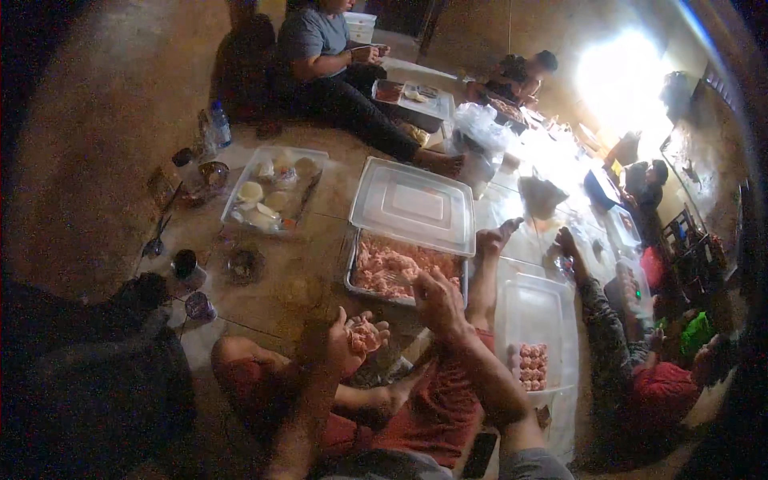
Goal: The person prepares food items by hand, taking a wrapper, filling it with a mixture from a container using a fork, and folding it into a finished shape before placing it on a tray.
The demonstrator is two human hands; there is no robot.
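My left hand [345, 345], palm up above my lap, holds a lump of raw ground meat [363, 337]. Over the near edge of a metal tray [349, 281], my right hand [440, 302] grips what looks like a fork [397, 278], its tip in the pink minced meat [384, 262] there. A translucent plastic lid [414, 201] covers the far part of that tray. To the right, rows of raw meatballs [531, 367] sit at the near end of a long translucent plastic tray [536, 306].
At left are a plastic tray [324, 157] of pale rounds and packets, a water bottle [221, 126], and several jars and cups [201, 307]. A phone [480, 454] lies by my right thigh. People sit nearby, one [324, 45] beyond the lid, others at right by a bright glare.
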